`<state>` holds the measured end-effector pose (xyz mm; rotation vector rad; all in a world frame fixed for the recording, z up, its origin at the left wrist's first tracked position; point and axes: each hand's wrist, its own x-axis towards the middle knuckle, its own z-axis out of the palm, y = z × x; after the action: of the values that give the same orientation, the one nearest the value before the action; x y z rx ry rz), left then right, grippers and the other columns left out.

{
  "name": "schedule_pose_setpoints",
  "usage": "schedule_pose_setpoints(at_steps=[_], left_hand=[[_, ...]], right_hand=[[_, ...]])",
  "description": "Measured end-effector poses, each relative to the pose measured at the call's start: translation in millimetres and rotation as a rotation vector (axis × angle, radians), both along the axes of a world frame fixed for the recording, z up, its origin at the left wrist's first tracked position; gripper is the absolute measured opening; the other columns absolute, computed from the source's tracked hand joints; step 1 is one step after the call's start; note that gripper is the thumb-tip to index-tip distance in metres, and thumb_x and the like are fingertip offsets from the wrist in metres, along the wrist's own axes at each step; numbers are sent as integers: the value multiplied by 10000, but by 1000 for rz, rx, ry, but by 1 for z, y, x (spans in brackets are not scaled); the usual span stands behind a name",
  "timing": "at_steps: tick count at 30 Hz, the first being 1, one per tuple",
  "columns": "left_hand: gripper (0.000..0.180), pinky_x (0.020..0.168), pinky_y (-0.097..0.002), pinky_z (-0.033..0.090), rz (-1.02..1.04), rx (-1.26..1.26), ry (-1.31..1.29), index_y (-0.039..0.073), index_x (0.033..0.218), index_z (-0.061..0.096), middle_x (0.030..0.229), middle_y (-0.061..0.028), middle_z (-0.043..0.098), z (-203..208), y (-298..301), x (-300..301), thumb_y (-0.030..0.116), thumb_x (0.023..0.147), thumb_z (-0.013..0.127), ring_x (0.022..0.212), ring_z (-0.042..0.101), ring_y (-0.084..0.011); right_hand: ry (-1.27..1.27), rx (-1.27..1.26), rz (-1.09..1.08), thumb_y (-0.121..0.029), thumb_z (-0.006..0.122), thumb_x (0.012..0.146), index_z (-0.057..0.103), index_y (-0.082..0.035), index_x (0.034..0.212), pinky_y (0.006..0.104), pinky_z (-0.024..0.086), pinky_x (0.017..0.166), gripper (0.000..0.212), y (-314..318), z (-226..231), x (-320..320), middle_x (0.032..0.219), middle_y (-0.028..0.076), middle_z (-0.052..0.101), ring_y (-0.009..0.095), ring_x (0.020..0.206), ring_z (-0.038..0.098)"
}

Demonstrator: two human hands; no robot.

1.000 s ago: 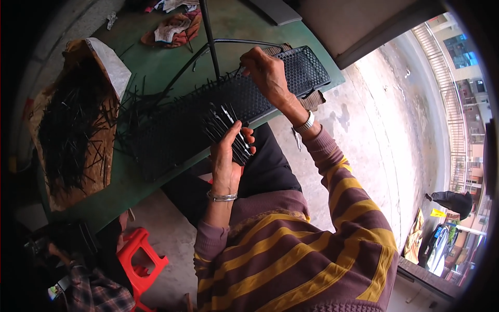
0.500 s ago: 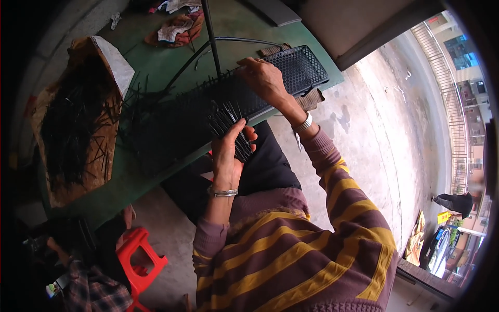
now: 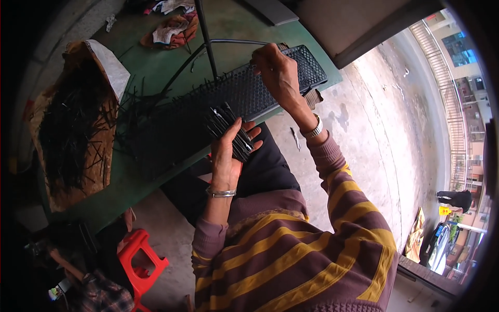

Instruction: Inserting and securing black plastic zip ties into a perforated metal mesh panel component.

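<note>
My left hand (image 3: 227,156) is closed around a bundle of thin black strips (image 3: 228,130), held just in front of a long black perforated panel (image 3: 307,65). Several similar strips stand up along the panel's far edge. Over the right part of the panel is my right hand (image 3: 279,73), raised, its fingers curled together. Whatever they may pinch is hidden from view. The panel lies slantwise on a green table (image 3: 125,195), its left part dark in shadow.
A heap of black strips (image 3: 73,125) lies on brown wrapping at the left. A black metal stand (image 3: 207,41) rises behind the panel, near a bundled cloth (image 3: 171,35). A red stool (image 3: 140,260) and another person in a checked shirt (image 3: 106,294) are at lower left.
My right hand has moved right and a little up along the panel. The left fingers have loosened slightly around the strips, which stay in that hand.
</note>
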<state>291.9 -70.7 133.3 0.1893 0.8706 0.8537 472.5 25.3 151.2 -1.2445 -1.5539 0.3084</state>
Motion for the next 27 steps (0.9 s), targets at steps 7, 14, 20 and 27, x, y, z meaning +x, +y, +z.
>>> schedule_pose_setpoints(at_steps=[7, 14, 20, 27], left_hand=[[188, 578, -320, 554, 2, 57, 114, 88, 973, 655, 822, -57, 682, -4, 1, 1, 269, 923, 672, 701, 635, -124], [194, 545, -281, 538, 19, 51, 93, 82, 956, 661, 844, -68, 698, -6, 0, 2, 272, 925, 670, 682, 629, -109], [179, 541, -288, 527, 25, 49, 90, 83, 953, 661, 820, -57, 692, -4, -1, 1, 257, 915, 679, 686, 638, -118], [167, 536, -291, 516, 33, 22, 128, 89, 899, 667, 753, -37, 669, 4, -7, 1, 254, 899, 696, 653, 640, -127]], right_hand=[[76, -140, 36, -37, 594, 926, 591, 11, 945, 276, 520, 582, 52, 25, -9, -6, 815, 86, 680, 154, 672, 687], [27, -65, 82, -44, 591, 927, 610, 12, 934, 266, 527, 611, 59, 25, -14, -3, 808, 87, 693, 155, 705, 706], [55, -94, 94, -38, 584, 926, 618, 8, 930, 271, 530, 626, 57, 24, -7, -4, 806, 84, 696, 151, 722, 711], [-167, 2, 203, -44, 579, 911, 625, -20, 920, 309, 526, 615, 53, 19, -13, 2, 746, 99, 673, 211, 688, 698]])
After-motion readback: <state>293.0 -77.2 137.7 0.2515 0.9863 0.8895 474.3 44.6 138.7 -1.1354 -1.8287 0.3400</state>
